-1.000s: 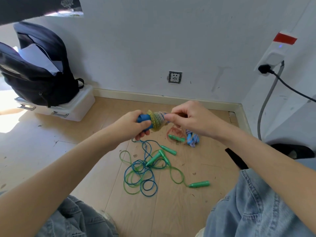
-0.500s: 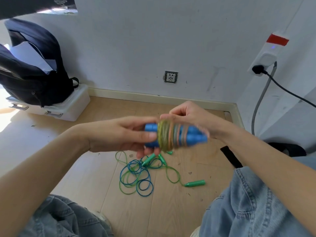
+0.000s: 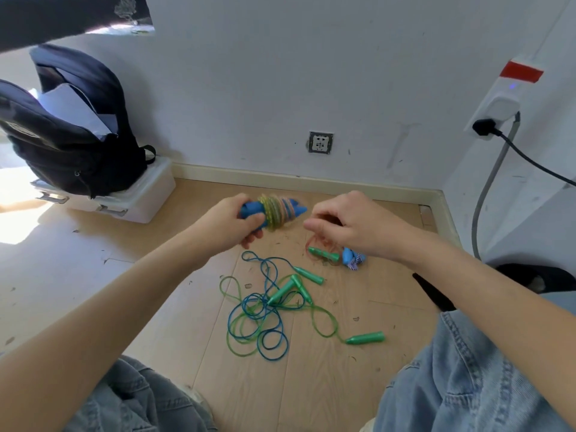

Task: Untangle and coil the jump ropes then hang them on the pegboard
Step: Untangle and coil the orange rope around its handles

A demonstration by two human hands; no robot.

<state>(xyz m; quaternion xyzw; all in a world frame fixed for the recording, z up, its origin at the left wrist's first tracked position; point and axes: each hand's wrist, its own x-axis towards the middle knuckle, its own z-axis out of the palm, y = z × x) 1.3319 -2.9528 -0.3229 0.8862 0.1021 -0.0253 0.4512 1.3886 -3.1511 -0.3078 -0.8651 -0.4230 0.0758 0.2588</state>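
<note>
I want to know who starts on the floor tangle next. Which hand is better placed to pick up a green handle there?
The right hand, probably. It holds nothing and hovers over the floor ropes near a green handle, while the left hand grips the wrapped blue-handled rope.

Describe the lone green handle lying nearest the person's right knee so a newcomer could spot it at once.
Start at the tangle of blue and green ropes on the wooden floor. A green cord runs out from it toward the right knee to the green handle. It lies alone, unlike the handles crossed in the tangle.
</note>
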